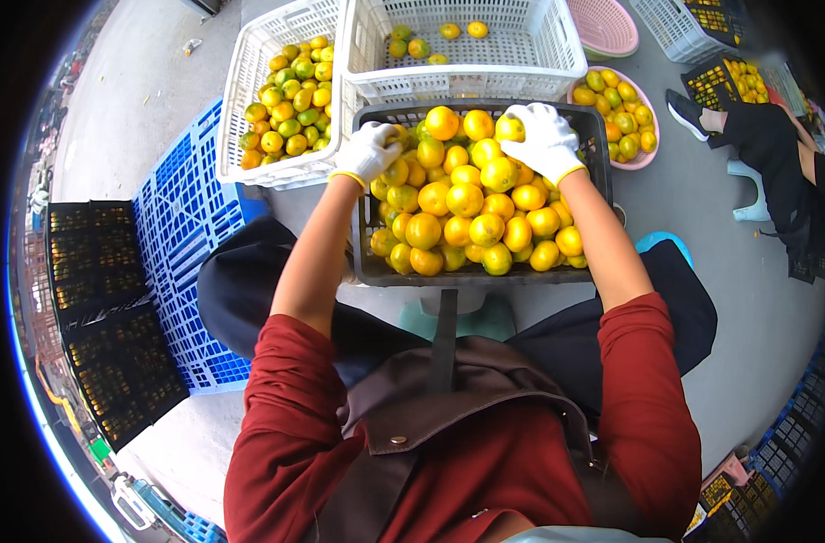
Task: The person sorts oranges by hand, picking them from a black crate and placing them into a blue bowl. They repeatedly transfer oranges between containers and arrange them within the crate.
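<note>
A black plastic crate (483, 277) heaped with orange and greenish citrus fruits (464, 199) stands in front of me. My left hand (371, 151), in a white knit glove, is at the crate's left back corner with its fingers curled on a fruit (400, 136). Gloved in the same way, my right hand (542, 141) has its thumb and fingers around an orange fruit (509, 129) near the back right. Behind the crate is a white plastic crate (466, 83) with several fruits. Another white crate (230, 129), at the left, holds many more.
A pink basket (651, 153) of fruit stands right of the black crate, with a pink basket (606, 27) behind. Stacked black crates (107, 271) rest by a blue pallet (188, 251) at left. At far right are another person's leg (745, 129) and a pale blue stool (752, 190).
</note>
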A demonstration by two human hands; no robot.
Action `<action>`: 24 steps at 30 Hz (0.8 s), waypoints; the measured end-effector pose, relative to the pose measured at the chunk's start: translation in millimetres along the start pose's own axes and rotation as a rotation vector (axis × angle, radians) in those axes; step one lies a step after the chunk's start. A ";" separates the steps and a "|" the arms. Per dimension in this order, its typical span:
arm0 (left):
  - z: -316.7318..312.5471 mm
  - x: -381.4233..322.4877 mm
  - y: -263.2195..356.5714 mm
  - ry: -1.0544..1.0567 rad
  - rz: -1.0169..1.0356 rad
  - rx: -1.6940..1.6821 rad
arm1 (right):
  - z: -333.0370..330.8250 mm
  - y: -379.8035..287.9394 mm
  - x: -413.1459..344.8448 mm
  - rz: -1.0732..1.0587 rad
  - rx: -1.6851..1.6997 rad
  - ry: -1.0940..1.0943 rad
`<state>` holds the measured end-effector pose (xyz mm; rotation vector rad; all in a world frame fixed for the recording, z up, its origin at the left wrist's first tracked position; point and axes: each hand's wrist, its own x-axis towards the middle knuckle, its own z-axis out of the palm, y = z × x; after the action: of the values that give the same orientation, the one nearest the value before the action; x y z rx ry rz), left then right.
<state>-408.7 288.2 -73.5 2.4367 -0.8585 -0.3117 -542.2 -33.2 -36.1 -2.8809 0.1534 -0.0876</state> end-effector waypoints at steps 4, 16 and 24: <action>-1.1 -5.6 39.4 0.163 0.191 0.126 | 7.8 59.9 -29.3 0.239 0.559 0.208; 20.4 -78.9 84.2 -0.151 0.421 -0.027 | 4.8 74.8 -43.0 0.604 -0.039 -0.180; 13.7 -125.2 41.3 0.054 0.113 -0.062 | 37.4 -91.6 -64.5 -0.068 -0.007 0.315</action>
<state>-531.6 335.0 -57.1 2.3179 -0.9447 -0.2264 -594.7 71.4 -51.9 -2.8599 0.1131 -0.5543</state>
